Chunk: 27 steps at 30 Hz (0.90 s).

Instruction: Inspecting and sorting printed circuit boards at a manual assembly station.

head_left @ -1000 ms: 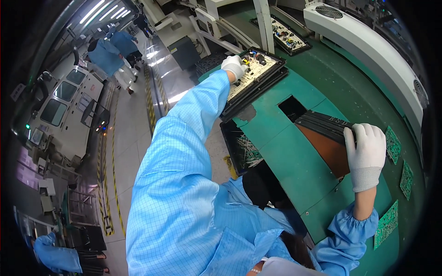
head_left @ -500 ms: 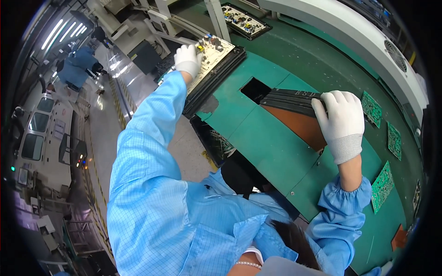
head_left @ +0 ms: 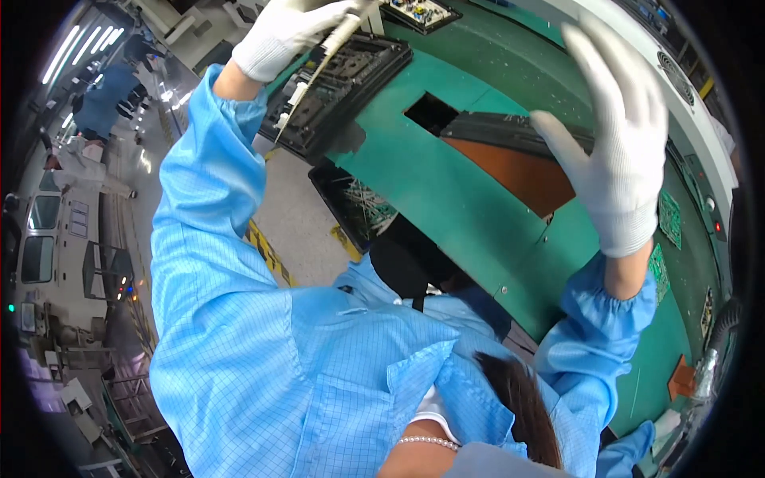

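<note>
The left hand (head_left: pixel 288 28), in a white glove, is closed around the upper end of a thin pale board (head_left: pixel 323 62), which is held edge-on and slanted down toward the near left. The board's lower end is seen just above the left edge of a black tray (head_left: pixel 351 84), and whether it touches the tray cannot be told. The tray is set at the far left corner of the green table (head_left: pixel 446 199) and is filled with small parts in rows.

The right hand (head_left: pixel 617 151), also gloved in white, is raised above the right part of the table with the fingers spread wide and nothing held in it. Beneath it, a brown panel (head_left: pixel 518 171) is laid on the table, with a dark flat frame (head_left: pixel 510 127) along its far edge and a square hole (head_left: pixel 430 111) just left of the frame.

A black bin (head_left: pixel 351 203) with tangled wires is placed below the near left edge of the table. Small green circuit boards (head_left: pixel 669 219) are laid on the table at the right. Blue sleeves (head_left: pixel 215 207) are worn on both arms.
</note>
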{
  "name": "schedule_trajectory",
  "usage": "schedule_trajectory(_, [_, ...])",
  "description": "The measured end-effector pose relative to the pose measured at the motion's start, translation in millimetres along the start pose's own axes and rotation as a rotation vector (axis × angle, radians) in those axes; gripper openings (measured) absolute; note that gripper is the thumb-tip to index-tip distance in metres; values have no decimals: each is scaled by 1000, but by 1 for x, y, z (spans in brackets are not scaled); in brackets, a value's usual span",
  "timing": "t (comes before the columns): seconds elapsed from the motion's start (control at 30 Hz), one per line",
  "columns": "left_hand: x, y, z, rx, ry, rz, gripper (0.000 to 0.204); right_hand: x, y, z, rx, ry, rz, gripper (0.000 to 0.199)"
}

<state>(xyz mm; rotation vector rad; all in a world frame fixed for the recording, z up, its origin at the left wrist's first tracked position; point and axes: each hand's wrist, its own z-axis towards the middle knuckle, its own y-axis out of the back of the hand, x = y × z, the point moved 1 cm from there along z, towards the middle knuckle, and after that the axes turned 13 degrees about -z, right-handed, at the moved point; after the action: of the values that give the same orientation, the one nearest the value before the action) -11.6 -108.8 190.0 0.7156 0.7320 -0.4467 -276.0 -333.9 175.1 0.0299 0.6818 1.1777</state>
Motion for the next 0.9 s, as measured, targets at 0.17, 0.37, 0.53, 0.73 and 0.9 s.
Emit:
schedule_trajectory(0.17, [-12, -63, 16, 556, -369, -346, 30, 26, 26, 64, 290, 204, -93, 26])
schedule_trajectory(0.37, [-11, -90, 24, 385, -45, -147, 43, -8, 25, 61, 303, 420, -74, 13])
schedule_trajectory(0.53, [0, -49, 17, 47, -207, -68, 33, -42, -17, 46, 704, 99, 105, 28])
schedule_trajectory(0.73, [35, -43, -27, -27, -56, -224, 31, -55, -46, 62, 859, 82, 82, 39])
schedule_trajectory(0.9, [64, -79, -70, 52, 25, -256, 27, -56, -51, 71, 936, 117, 42, 40])
